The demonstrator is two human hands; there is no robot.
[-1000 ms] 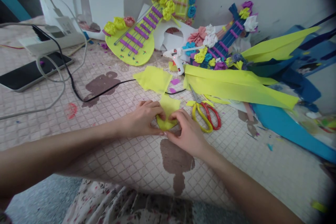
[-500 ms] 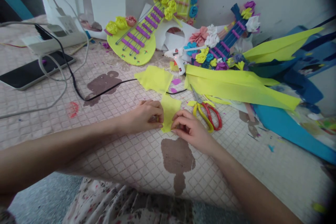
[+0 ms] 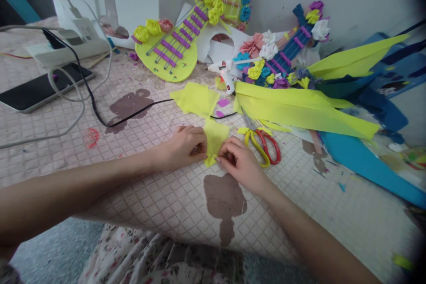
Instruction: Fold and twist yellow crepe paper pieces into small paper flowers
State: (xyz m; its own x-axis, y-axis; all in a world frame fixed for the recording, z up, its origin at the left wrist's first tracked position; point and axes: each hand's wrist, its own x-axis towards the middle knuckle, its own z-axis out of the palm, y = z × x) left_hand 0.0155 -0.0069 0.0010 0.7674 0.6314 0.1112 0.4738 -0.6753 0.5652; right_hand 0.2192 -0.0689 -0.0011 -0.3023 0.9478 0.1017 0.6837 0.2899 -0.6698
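Note:
A small yellow paper piece (image 3: pixel 215 135) lies on the quilted table cover between my hands, its near end creased. My left hand (image 3: pixel 189 147) has its fingers pinched on the piece's left edge. On the right edge, my right hand (image 3: pixel 234 155) is closed in a pinch near the lower corner. Just beyond the piece lie more yellow paper pieces (image 3: pixel 196 99). Scissors (image 3: pixel 261 142) with one yellow and one red handle rest right of my right hand. A white glue gun (image 3: pixel 224 75) with a small red light stands farther back.
Yellow paper strips (image 3: pixel 299 108) and a blue sheet (image 3: pixel 362 159) spread to the right. Paper-flower guitar crafts (image 3: pixel 171 55) line the back. A phone (image 3: pixel 46 86), a power strip (image 3: pixel 69 49) and loose cables lie at the left; a black cable (image 3: pixel 133 115) runs behind my hands.
The near end of the small yellow piece has become more creased and gathered between my fingertips. Both hands have barely shifted.

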